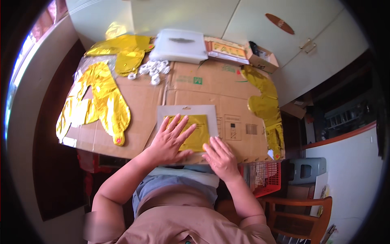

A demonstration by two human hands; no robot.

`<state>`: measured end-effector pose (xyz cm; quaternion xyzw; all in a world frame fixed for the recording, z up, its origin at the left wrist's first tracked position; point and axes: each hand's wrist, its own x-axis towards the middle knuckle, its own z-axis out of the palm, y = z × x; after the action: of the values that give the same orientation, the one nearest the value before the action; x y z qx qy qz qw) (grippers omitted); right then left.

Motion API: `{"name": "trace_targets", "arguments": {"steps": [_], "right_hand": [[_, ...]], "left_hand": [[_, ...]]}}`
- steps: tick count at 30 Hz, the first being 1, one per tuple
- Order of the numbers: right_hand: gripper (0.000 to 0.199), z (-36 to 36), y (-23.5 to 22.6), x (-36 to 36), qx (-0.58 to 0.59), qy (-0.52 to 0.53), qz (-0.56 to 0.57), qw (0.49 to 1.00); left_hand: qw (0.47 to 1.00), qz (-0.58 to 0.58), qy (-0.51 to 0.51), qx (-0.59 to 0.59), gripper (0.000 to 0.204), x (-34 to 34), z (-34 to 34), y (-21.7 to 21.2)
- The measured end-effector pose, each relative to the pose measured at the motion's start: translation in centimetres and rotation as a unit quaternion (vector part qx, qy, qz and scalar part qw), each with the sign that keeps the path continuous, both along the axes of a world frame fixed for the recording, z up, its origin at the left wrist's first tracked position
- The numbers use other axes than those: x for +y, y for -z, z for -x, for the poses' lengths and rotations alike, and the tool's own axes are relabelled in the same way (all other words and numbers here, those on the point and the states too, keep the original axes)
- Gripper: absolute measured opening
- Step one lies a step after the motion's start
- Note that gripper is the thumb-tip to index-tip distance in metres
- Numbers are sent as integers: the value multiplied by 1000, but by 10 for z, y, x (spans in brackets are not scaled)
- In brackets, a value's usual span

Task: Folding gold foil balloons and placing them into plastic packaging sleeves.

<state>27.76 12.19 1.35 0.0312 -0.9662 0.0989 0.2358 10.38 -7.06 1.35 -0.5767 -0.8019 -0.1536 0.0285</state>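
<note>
A folded gold foil balloon (198, 132) lies on or inside a flat, pale bag (208, 110) with a hang hole at its top edge, near the front of the cardboard-covered table. My left hand (172, 140) rests on the foil with its fingers spread. At the bag's lower right corner is my right hand (221, 157), its fingers stretched out and nearly flat. Neither hand grips anything. To the left lies a flat, letter-shaped gold foil balloon (106, 99). Another gold foil balloon (268, 107) runs along the table's right edge.
More gold foil (129, 51) lies at the back left, beside several white ribbon-like rolls (154, 69). A translucent plastic box (180, 46), printed boxes (227, 49) and an open carton (264, 60) line the back. Below right are a red basket (273, 175) and a wooden chair (323, 207).
</note>
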Motion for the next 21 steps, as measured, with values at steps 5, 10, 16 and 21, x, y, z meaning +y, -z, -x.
{"name": "trace_targets", "arguments": {"steps": [5,10,16,21], "right_hand": [[26,4,-29,64,46,11,73,996],[14,79,-102,208,16,157,191,969],[17,219,-107,396,-5,311,126,942],[18,295,-87,476,-115,353,-13,929]], "left_hand": [[999,44,6,-5,87,3,1,-12],[999,24,8,-33,90,13,14,-22],[996,-32,41,-73,82,12,25,-22],[991,-58,62,-106,67,13,29,-21]]}}
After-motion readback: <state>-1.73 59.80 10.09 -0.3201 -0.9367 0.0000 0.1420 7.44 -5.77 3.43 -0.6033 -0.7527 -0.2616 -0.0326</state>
